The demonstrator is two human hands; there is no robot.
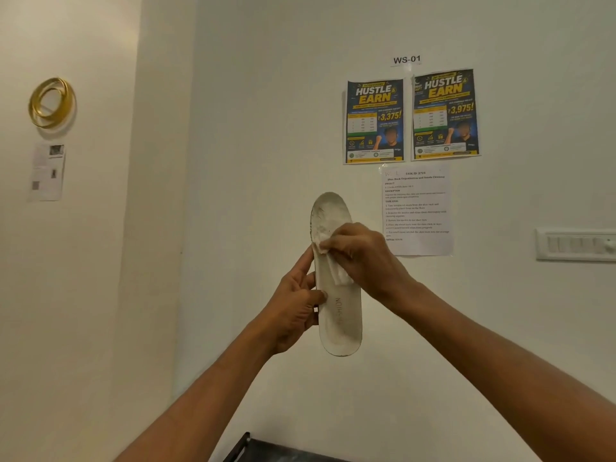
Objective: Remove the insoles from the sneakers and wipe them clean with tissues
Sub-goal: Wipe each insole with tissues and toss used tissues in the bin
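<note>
— What is the person holding up over there?

— A white insole [338, 315]. It is standing upright in the air in front of the wall [253, 128], toe end up, heel end down. The left hand [293, 308] is gripping it along its left edge, with the thumb curling over the front near the middle.

— How is it looking?

— Off-white, with faint letters running down the heel half. The toe end is looking grey and scuffed, with dark marks along its left rim. The heel rim is showing a dark edge too.

— And the other hand?

— The right hand [363, 258] is pinching a crumpled white tissue [336, 265] and pressing it against the insole just above the middle.

— What is hanging behind it?

— Two blue and yellow posters [375, 121] up on the right, with a printed sheet [418, 211] under them, just right of the toe.
</note>
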